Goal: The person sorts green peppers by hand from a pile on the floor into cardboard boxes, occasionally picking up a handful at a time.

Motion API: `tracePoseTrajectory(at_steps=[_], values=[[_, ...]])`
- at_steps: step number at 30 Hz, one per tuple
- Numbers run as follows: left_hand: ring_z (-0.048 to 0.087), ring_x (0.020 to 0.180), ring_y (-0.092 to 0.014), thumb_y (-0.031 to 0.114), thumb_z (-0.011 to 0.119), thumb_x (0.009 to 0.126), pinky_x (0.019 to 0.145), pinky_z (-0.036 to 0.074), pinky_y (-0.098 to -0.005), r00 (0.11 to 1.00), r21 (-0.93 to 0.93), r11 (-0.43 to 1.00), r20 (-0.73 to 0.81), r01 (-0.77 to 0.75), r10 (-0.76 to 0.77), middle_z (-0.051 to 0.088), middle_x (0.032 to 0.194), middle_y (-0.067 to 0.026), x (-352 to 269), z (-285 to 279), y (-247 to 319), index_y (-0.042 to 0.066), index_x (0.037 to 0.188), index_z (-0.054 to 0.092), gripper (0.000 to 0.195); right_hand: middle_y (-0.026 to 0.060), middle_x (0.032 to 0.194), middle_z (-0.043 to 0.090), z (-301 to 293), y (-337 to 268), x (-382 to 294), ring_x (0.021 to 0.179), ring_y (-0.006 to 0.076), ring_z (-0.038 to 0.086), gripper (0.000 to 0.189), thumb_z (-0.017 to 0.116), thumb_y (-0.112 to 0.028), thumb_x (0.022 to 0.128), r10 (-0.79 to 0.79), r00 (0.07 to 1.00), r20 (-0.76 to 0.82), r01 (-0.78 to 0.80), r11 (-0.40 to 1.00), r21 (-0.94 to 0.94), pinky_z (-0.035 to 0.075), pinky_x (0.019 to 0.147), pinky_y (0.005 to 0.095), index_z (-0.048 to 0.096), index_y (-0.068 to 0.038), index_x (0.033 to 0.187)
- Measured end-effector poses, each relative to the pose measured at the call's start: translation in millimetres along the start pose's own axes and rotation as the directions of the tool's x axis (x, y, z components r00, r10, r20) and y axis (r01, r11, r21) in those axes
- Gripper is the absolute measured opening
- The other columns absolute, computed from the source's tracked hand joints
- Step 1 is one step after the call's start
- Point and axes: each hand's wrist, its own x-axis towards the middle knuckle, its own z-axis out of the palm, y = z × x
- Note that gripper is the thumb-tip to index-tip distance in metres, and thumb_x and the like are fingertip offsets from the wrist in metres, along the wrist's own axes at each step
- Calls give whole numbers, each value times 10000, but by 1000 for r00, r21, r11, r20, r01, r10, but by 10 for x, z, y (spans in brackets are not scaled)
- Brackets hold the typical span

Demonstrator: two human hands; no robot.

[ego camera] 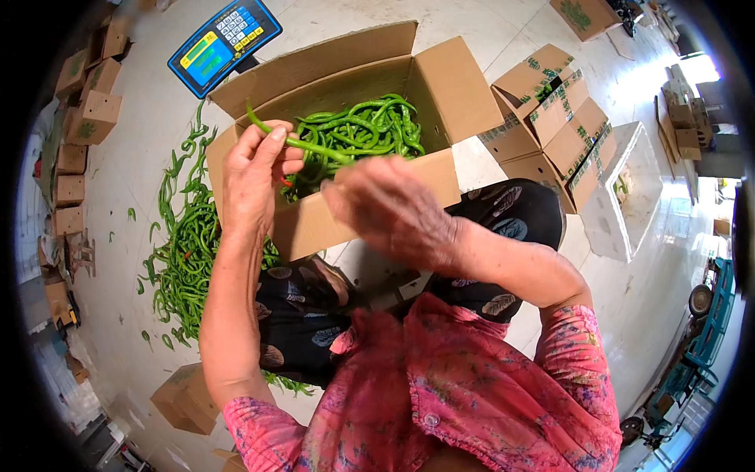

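Note:
My left hand (259, 159) grips a long green chili pepper (315, 148) between thumb and fingers, above the left part of an open cardboard box (472, 94). My right hand (392, 209) is blurred by motion over the box's near flap. Its fingers are by the pepper's right end; whether they touch it cannot be made out. Inside the box lies a heap of green chili peppers (377, 127). A bit of red (286, 182), perhaps a ripe pepper, shows just below my left fingers.
A large pile of green chili peppers (189, 253) spreads over the floor at left. Behind the box stands a digital scale display (224, 44). To the right are a taped cardboard box (545, 127) and a white foam box (643, 194). Another carton (186, 398) sits lower left.

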Motion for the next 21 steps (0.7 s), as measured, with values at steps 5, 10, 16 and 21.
tracePoseTrajectory(at_steps=[5,10,16,21], values=[[627,784,-119,230,624,951,691,534,-240,1000,47,999,-20,6,-5,634,922,-47,106,-14,-102,31,1051,648,224,92,995,530,58,-172,-36,944,229,524,317,591,-195,727,-106,993,-51,113,981,160,446,781,361,593,-46,1007],[635,789,-131,214,625,955,709,542,-246,995,74,992,-17,98,-97,624,918,-45,290,157,-181,3,1077,633,244,28,850,539,286,-227,-344,830,193,560,195,587,-187,730,-148,963,226,98,972,216,442,750,319,583,-85,896],[661,934,-205,253,643,939,749,549,-272,991,234,965,26,122,-131,616,1128,-156,592,454,-462,-50,1301,501,494,57,901,554,301,-129,-443,891,213,575,231,582,-192,724,-97,945,313,44,984,171,448,800,337,577,-89,931],[640,968,-184,246,648,925,815,521,-289,969,318,947,212,52,-124,643,1146,-138,485,108,-130,-21,1319,518,493,71,918,572,333,-43,-505,918,231,593,215,585,-183,739,-123,961,249,111,992,60,460,827,352,579,-96,935]])
